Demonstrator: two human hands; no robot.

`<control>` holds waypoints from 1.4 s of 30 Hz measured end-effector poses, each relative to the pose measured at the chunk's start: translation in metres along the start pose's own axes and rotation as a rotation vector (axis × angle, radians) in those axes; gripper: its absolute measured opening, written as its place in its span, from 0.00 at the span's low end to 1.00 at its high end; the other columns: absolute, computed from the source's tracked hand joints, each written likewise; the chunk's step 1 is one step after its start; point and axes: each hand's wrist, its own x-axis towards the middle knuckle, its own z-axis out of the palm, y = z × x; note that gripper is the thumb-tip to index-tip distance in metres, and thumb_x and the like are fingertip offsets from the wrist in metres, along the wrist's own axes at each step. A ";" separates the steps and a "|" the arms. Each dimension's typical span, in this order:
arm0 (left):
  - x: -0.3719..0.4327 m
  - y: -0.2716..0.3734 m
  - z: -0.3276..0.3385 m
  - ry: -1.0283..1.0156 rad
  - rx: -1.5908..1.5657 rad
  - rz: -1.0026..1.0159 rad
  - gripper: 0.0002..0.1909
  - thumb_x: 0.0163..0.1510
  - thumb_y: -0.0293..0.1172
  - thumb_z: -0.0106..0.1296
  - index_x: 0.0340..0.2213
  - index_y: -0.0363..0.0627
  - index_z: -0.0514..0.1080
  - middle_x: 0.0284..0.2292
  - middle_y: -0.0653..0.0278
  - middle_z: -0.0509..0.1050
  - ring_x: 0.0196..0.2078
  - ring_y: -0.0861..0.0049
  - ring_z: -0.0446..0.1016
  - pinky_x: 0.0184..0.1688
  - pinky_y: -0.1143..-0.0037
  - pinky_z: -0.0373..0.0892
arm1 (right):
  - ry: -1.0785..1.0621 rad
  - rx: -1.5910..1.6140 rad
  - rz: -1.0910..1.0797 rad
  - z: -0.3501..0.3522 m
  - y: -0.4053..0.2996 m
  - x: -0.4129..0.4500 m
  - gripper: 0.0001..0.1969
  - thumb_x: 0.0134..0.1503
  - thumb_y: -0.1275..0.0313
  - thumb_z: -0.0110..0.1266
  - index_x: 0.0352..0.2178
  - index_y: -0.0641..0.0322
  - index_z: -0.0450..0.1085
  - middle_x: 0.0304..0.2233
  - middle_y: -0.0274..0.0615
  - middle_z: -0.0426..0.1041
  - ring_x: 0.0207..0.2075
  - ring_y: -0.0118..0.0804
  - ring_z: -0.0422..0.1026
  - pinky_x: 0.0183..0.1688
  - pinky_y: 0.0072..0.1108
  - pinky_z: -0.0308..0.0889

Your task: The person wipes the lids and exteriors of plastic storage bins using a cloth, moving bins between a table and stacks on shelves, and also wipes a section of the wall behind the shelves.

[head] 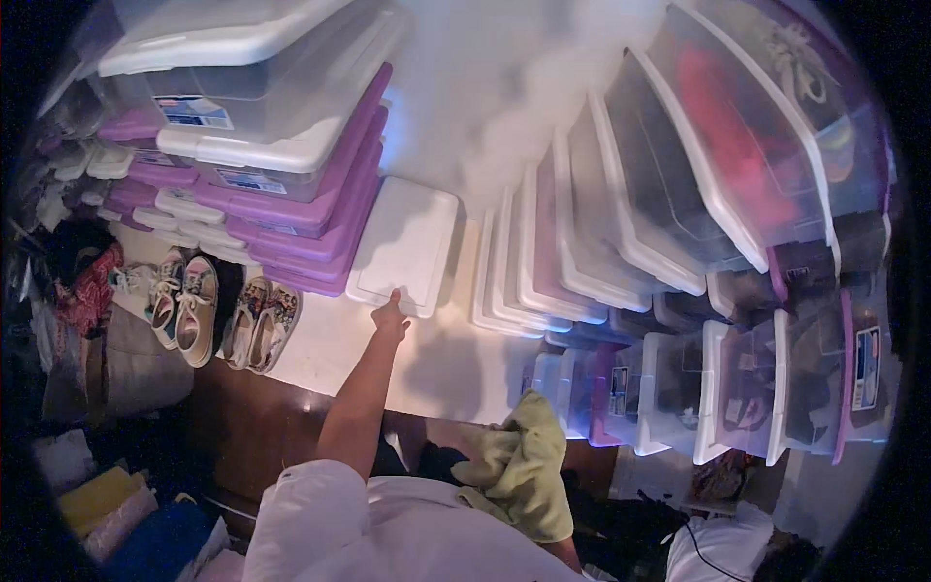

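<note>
A low storage box with a white lid (404, 244) sits on a pale surface between two groups of stacked boxes. My left hand (391, 318) is at its front edge, the thumb on the lid and the other fingers curled below the rim. Nearer my body, a yellow-green cloth (534, 465) hangs bunched over my right hand. The cloth hides the fingers; only some of the wrist (566, 554) shows beneath it.
Clear plastic boxes with white and purple lids (313, 211) are stacked on the left, more (582, 240) on the right. Pairs of shoes (265, 320) stand along the pale surface's (320, 356) left front. Padded envelopes (102, 502) lie lower left; a white bag (720, 542) lies lower right.
</note>
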 end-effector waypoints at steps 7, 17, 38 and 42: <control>-0.035 -0.020 -0.047 -0.042 0.073 0.234 0.16 0.49 0.30 0.52 0.38 0.37 0.61 0.35 0.54 0.69 0.31 0.68 0.72 0.23 0.72 0.74 | 0.120 -0.176 -0.010 0.006 0.028 0.050 0.29 0.53 0.55 0.38 0.54 0.56 0.52 0.55 0.42 0.52 0.56 0.36 0.51 0.55 0.43 0.43; -0.135 -0.057 -0.223 -0.027 0.267 0.320 0.23 0.46 0.34 0.57 0.39 0.35 0.61 0.32 0.54 0.70 0.29 0.69 0.73 0.26 0.71 0.74 | 0.010 -1.631 -0.689 0.073 0.124 0.164 0.29 0.54 0.54 0.37 0.54 0.55 0.52 0.56 0.42 0.51 0.57 0.36 0.50 0.56 0.45 0.42; -0.146 -0.072 -0.221 0.122 0.308 0.370 0.21 0.48 0.37 0.54 0.38 0.33 0.63 0.27 0.57 0.72 0.22 0.75 0.73 0.17 0.78 0.72 | -0.610 -2.201 -1.054 0.104 0.209 0.157 0.31 0.53 0.53 0.35 0.56 0.55 0.49 0.60 0.35 0.42 0.62 0.36 0.40 0.57 0.51 0.29; -0.154 -0.068 -0.215 0.159 0.301 0.369 0.20 0.48 0.37 0.54 0.38 0.33 0.64 0.28 0.58 0.72 0.23 0.76 0.72 0.19 0.78 0.71 | -0.453 -2.143 -1.099 0.095 0.162 0.199 0.31 0.50 0.53 0.39 0.55 0.53 0.51 0.60 0.35 0.43 0.62 0.39 0.39 0.58 0.48 0.29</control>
